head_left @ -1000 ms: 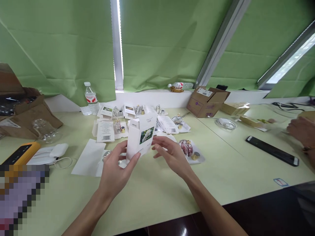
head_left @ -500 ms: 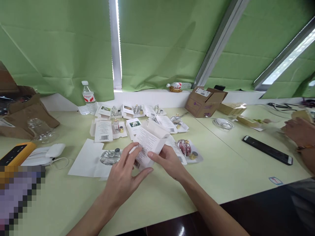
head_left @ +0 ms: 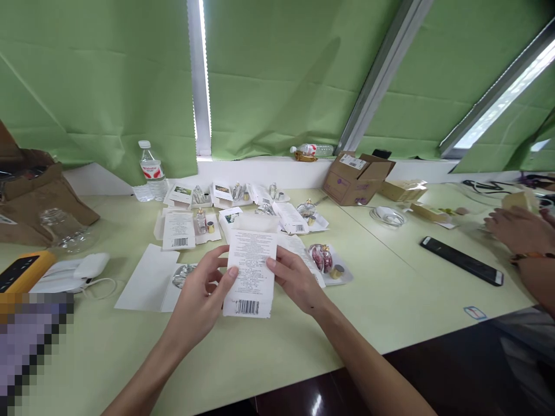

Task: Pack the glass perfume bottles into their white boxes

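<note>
Box (head_left: pixel 251 271) gripped between left hand (head_left: pixel 197 300) and right hand (head_left: pixel 297 280), fingers clamped on its sides, above bench (head_left: pixel 390 277).

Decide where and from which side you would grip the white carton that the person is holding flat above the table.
Grip the white carton by its two long side edges, coming from left and right, as the left hand and right hand do. It is flat and thin, barcode face up, so its edges offer the surest pinch.

Office-like workroom; long pale table (head_left: pixel 390 300), green blinds (head_left: pixel 277 75), cardboard box (head_left: pixel 355 179).
</note>
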### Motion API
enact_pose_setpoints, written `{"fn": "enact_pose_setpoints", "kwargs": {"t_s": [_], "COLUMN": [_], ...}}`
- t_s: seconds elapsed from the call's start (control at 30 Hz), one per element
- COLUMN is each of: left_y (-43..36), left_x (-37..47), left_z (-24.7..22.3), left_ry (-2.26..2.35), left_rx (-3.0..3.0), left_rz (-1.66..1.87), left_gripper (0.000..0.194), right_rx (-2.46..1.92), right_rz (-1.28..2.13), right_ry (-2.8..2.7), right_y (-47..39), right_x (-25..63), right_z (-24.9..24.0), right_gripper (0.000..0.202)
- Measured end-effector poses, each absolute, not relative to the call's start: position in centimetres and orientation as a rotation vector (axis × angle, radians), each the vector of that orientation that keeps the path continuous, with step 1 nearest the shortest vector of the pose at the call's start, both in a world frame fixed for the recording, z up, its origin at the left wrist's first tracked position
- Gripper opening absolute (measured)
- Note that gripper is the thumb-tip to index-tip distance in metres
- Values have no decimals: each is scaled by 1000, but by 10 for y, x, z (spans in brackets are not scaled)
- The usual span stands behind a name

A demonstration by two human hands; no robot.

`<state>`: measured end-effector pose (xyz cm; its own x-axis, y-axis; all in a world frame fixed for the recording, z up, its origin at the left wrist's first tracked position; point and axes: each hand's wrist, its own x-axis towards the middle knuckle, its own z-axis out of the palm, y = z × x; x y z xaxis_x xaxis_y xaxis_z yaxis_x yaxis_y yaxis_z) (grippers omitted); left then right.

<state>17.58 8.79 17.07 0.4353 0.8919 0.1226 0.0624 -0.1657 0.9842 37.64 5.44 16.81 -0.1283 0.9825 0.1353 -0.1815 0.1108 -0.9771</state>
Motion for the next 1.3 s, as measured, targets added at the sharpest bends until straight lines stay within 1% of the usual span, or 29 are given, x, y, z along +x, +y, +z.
{"fn": "enact_pose_setpoints", "kwargs": {"t_s": [0.17, 0.33, 0.4, 0.5, 0.57, 0.67, 0.8, 0.9, 0.97, 1.17, 1.3], "left_y": [92, 94, 93, 90, 88, 87, 87, 88, 89, 90, 90], "left_x": [175, 174, 174, 174, 174, 175, 175, 176, 177, 176, 175], "left_z": [172, 173, 174, 178, 181, 182, 177, 171, 168, 175, 177], "left_ry": [856, 878, 893, 878, 856, 806, 783, 814, 839, 883, 966], "left_rx": [1450, 1406, 1394, 1374, 1387, 1430, 1475, 1522, 1533, 1481, 1530], "left_rz": [889, 811, 818, 830, 824, 850, 877, 870, 868, 960, 1008], "left_gripper": [53, 55, 61, 77, 81, 77, 76, 61, 54, 50, 49], "right_rx": [-1002, -1044, -1081, -1159, -1192, -1241, -1265, -1228, -1210, -1089, -1092], "right_rz": [1233, 1211, 1196, 1152, 1112, 1054, 1015, 978, 962, 1104, 1161], "right_ry": [-1197, -1179, -1157, -1123, -1132, -1136, -1099, -1097, -1111, -1188, -1227], "right_y": [57, 58, 57, 57, 56, 56, 57, 57, 56, 55, 54], "right_x": [376, 376, 376, 376, 376, 376, 375, 376, 376, 379, 379], "right_z": [168, 169, 169, 169, 169, 168, 167, 167, 168, 170, 172], "right_gripper": [47, 54, 59, 68, 68, 59, 52, 46, 43, 45, 46]}}
